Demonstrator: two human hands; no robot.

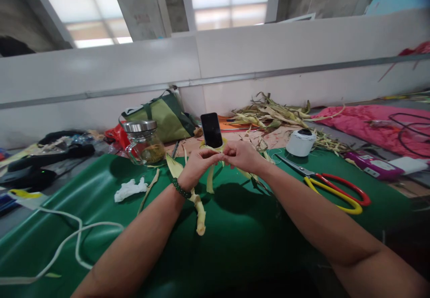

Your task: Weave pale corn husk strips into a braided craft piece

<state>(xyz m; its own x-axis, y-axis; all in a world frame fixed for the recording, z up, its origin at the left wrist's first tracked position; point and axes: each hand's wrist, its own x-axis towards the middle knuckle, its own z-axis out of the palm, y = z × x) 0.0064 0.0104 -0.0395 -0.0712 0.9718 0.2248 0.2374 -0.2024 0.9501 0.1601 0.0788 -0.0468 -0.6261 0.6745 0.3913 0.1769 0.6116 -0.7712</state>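
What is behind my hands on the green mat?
A dark phone stands upright just behind the left hand and right hand, which pinch a husk strip. Farther back lies a husk pile. The hands cover the phone's base, so its prop is hidden.

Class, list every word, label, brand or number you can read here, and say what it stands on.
No text can be read.
On the bag: a white patch, too blurred.
On the purple device: a white label, too small.
On the phone: dark screen, nothing shows.
On the husk pinched by the left hand and right hand: no print.
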